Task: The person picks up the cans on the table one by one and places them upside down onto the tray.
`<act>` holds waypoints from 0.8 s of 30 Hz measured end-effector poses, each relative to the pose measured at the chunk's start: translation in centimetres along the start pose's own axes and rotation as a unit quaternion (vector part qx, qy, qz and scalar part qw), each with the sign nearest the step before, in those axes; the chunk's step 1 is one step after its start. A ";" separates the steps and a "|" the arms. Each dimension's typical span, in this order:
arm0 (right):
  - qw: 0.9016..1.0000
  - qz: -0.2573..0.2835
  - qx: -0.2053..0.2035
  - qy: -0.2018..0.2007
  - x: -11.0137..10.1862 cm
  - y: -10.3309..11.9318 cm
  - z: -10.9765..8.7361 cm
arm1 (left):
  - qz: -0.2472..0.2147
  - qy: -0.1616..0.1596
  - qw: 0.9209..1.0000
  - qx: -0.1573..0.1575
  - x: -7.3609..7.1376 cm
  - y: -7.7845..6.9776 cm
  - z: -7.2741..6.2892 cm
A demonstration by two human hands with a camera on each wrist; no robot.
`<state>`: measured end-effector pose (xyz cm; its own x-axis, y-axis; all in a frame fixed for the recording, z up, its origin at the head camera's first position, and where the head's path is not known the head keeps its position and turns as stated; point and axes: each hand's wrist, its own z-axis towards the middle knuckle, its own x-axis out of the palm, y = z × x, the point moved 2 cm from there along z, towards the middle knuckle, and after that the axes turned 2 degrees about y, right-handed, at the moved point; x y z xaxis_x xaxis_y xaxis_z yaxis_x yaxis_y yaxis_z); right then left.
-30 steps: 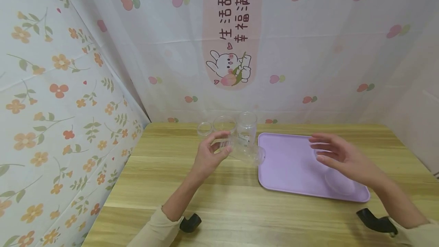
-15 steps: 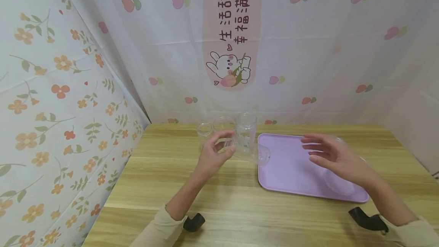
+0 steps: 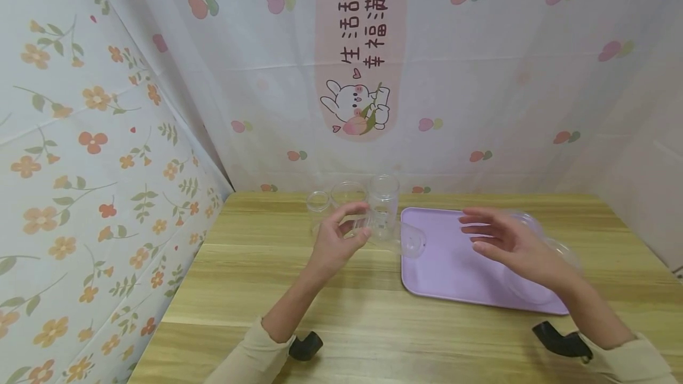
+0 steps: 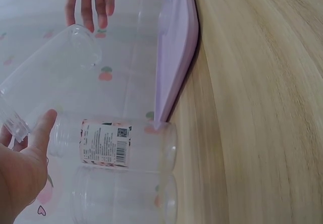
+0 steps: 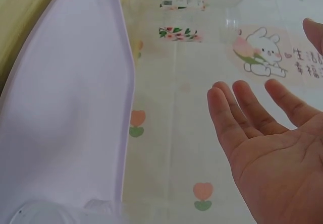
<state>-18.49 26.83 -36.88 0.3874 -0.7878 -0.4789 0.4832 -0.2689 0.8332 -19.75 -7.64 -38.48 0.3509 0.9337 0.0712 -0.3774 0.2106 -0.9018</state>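
Observation:
My left hand grips a clear plastic jar at its threaded mouth end. The jar lies on its side in the air, with its base toward the right over the tray's left edge. In the left wrist view, the jar has nothing visible inside. My right hand hovers over the purple tray with nothing in it, its fingers extended toward the jar and apart from it. In the right wrist view, that hand shows its palm and spread fingers.
Several clear jars stand at the table's back edge, including a tall jar, a wide jar and a small jar. One has a printed label. Clear round containers are at the tray's right end, partly behind my right hand. A patterned curtain hangs behind.
My left hand has carried the jar slightly to the right. My right hand has moved left over the tray, uncovering more of the clear containers at its right end.

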 end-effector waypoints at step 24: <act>0.998 0.056 -0.014 0.020 1.3 -0.2 1.3 | -0.026 0.008 1.000 -0.012 1.5 0.3 0.3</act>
<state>-19.11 25.12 -37.32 0.4714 -0.7892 -0.3936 0.4564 -0.1637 0.8746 -19.56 -6.08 -38.49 0.3833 0.9168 0.1118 -0.3373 0.2516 -0.9071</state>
